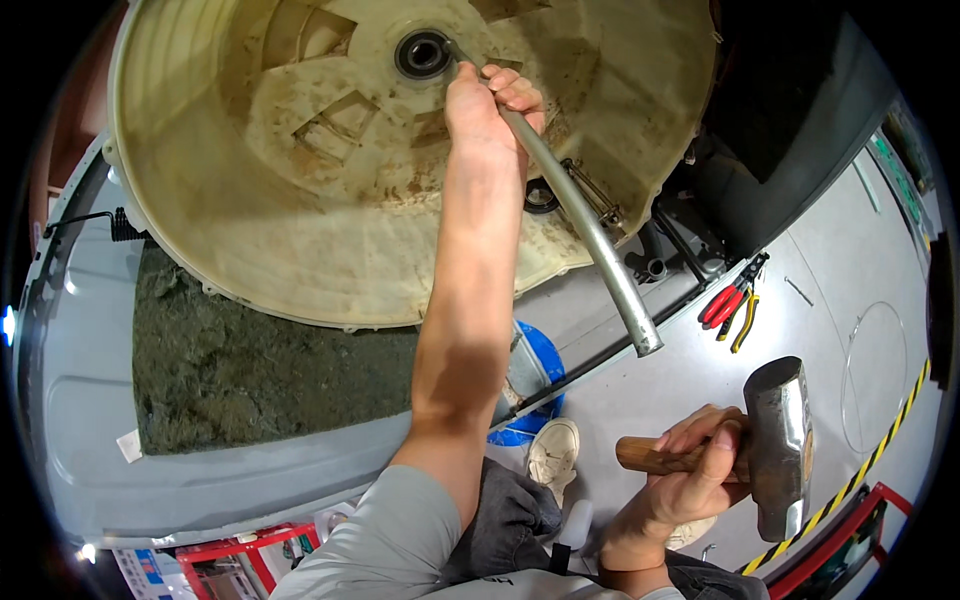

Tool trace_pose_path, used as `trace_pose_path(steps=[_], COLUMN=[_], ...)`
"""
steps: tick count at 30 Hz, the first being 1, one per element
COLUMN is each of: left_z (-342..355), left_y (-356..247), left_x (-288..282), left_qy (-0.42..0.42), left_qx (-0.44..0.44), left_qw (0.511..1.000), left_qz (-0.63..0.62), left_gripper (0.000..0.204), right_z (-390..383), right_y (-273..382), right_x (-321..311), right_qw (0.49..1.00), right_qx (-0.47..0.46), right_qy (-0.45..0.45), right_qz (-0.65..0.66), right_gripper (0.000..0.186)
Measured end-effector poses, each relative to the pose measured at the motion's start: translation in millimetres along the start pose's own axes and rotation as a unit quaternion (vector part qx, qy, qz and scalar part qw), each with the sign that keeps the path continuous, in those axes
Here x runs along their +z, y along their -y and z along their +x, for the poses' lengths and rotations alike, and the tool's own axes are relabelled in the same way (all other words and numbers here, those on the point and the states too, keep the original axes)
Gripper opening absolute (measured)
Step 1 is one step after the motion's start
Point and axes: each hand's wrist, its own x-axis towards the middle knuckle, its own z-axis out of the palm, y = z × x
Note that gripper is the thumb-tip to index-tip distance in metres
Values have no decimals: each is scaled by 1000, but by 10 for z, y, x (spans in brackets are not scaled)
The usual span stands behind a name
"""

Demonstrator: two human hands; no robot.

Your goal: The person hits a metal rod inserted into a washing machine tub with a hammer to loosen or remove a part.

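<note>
A large yellowed, stained plastic drum housing [230, 170] fills the top of the view, with a dark round bearing [420, 55] at its hub. My left hand [490, 110] grips a long steel bar [590, 240] near its upper end, which meets the right edge of the bearing; the bar slants down to the right. My right hand [690, 480] holds a hammer [775, 450] by its wooden handle [645, 455], low at the right, its big steel head upright and apart from the bar's lower end.
The housing rests over a grey metal cabinet [90, 400] with a dark felt pad [250, 390]. On the floor [820, 310] lie red-handled and yellow-handled pliers [730, 300], a blue round object [540, 360] and a wire loop. Red frames and yellow-black tape [890, 430] border the lower area.
</note>
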Motion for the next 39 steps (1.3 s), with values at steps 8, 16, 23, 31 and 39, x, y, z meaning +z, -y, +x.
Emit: trace_pose_path(steps=[8, 16, 23, 31, 39], left_z=[-1, 21, 6, 17, 73], left_y=[22, 61, 58, 85, 143], left_x=[52, 64, 111, 143, 176], left_qy=[-7, -1, 9, 11, -12], left_qx=[24, 38, 42, 49, 80], left_qw=[1000, 999, 998, 995, 996], left_qz=[-10, -19, -36, -86, -45], left_gripper=[38, 38, 36, 32, 33], right_z=[33, 57, 40, -51, -44], right_y=[-25, -64, -45, -58, 81], right_x=[3, -25, -31, -242, -233], right_qw=[1000, 1000, 998, 990, 992], right_qx=[10, 21, 56, 95, 105], right_qy=[-15, 12, 11, 87, 47], right_qz=[9, 20, 13, -65, -57], right_gripper=[12, 12, 13, 14, 25])
